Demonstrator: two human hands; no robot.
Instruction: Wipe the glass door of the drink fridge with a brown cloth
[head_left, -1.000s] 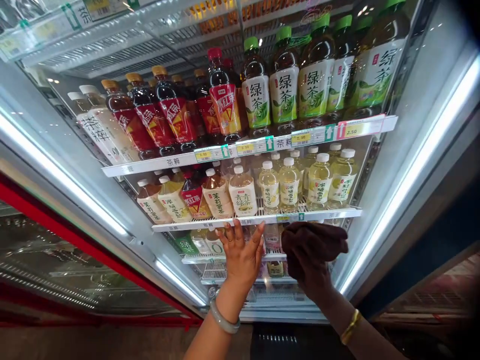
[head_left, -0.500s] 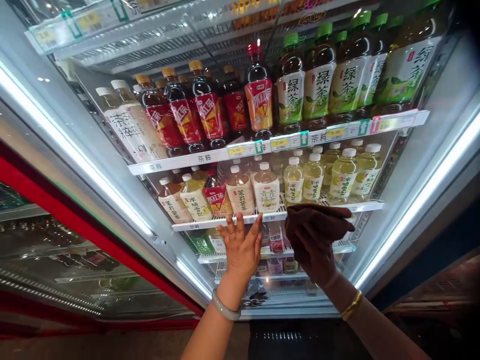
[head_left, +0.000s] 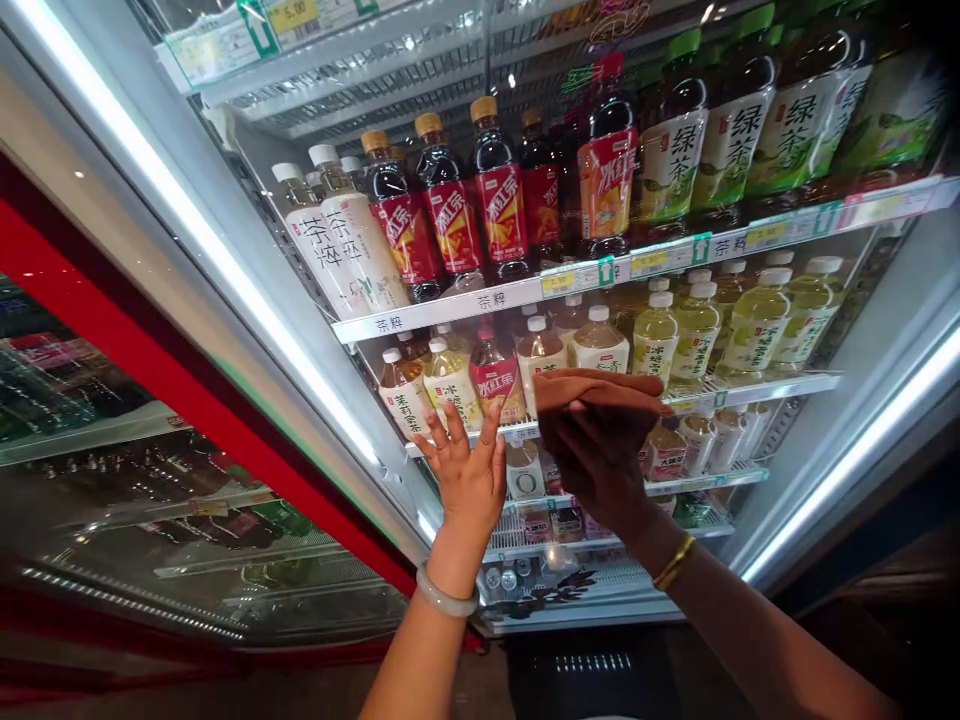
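Note:
My left hand [head_left: 466,485] is spread with fingers apart before a lit drinks fridge, seemingly flat against its glass front. Its fingertips overlap the lower part of the white-capped bottles. To the right, my right hand [head_left: 604,470] is wrapped around a folded brown cloth [head_left: 600,388], held up at the glass. The cloth hides part of a white-labelled tea bottle [head_left: 600,345] behind it. A red-labelled tea bottle [head_left: 496,385] shows between the two hands. My right fingers lie in shadow.
Dark tea bottles [head_left: 502,215] with red labels and green-capped bottles [head_left: 739,130] line the upper shelf. Pale yellow bottles [head_left: 757,320] stand lower right. A red frame [head_left: 187,390] separates another glass-fronted fridge at left. Price strips [head_left: 574,280] edge the shelves.
The view has swung left, so the fridge sits farther right in it. Against the bottles, my right hand with the cloth has moved left, and my left hand has shifted left too, still spread.

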